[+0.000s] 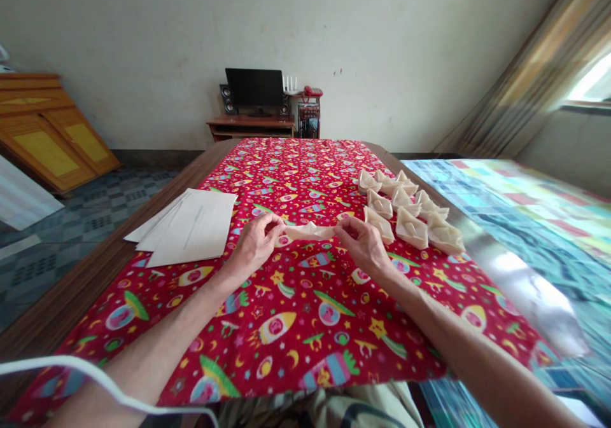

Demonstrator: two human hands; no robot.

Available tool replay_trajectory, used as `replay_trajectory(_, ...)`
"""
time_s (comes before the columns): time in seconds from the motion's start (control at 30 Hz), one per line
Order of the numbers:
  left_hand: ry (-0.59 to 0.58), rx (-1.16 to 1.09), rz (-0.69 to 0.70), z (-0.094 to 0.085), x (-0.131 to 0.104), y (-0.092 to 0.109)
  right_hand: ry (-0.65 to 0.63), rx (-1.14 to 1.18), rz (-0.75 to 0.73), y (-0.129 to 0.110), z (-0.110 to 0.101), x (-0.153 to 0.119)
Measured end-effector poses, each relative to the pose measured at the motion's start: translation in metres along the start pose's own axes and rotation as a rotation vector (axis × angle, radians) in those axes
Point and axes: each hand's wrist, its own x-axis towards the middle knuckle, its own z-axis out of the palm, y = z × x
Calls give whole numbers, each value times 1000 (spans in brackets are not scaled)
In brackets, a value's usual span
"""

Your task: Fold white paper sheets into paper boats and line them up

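Note:
A folded paper boat of cream paper is stretched between my hands, just above the red patterned cloth. My left hand pinches its left end between thumb and fingers. At the other end, my right hand pinches in the same way. A small peak rises in the boat's middle. To the right stand several finished-looking paper boats in rough rows. Left of my left hand lies a fanned stack of paper sheets, the top one with faint print on it.
The red cloth covers most of a brown wooden table. A white cable crosses the lower left. Beyond the table, a monitor and a red telephone stand against the wall. A bed is on the right, a wooden cabinet on the left.

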Motion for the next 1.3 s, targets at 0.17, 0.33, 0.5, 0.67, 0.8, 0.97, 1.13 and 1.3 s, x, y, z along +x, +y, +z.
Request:
replay_trajectory(0.17,-30,126,37,1,1,-5,-16,-99,15,3,1,1)
replay_trajectory(0.33,-102,198,59,6,-4,-10,-107,-259,18,11,5,0)
replay_trajectory(0.5,-139,291,76,10,-13,-4,-137,-564,-8,13,10,-3)
replay_trajectory(0.67,-148,387,280,9,-17,9,-145,-690,-33,13,14,-4)
replay_trajectory(0.8,-395,343,499,11,-23,17,-140,-737,-43,15,16,-4)
replay_trajectory(0.97,-454,343,476,18,-33,18,-131,-764,-38,11,15,-5)
replay_trajectory(1.13,-452,374,451,20,-39,21,-166,-842,-270,-4,10,-15)
replay_trajectory(1.3,-442,409,443,20,-44,22,-405,-749,-527,-10,16,-35)
